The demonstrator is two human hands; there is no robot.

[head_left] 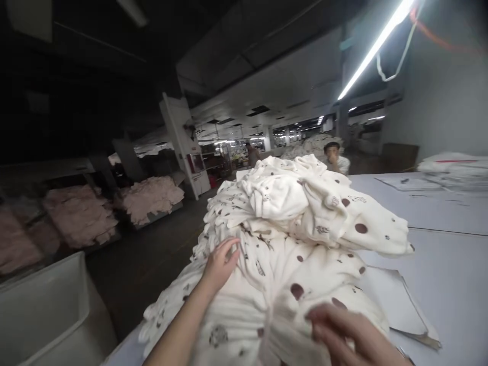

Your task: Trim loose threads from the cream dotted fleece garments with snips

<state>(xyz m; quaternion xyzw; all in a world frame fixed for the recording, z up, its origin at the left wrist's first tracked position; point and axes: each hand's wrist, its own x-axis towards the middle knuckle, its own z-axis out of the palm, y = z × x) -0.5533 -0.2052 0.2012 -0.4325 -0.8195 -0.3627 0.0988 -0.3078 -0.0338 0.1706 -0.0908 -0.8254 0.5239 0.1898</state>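
A big heap of cream-white printed fabric pieces (290,264), with brown dots and small dark drawings, lies in front of me. My left hand (221,262) rests against the heap's left side, fingers loosely bent and thumb apart, with nothing visibly held. At the lower right, my right hand (351,330) is over the near part of the heap. Motion smears its fingers, so whether they grip cloth cannot be made out. A bunched piece (282,195) lies on top of the heap, and a flap with brown dots hangs out to the right.
The white table (450,264) extends right, bearing paper sheets (396,300) and a stack of white cloth (457,170). A pale bin (46,310) stands at lower left. Pink fabric piles (152,198) sit beyond the aisle. A person (337,160) is behind the heap.
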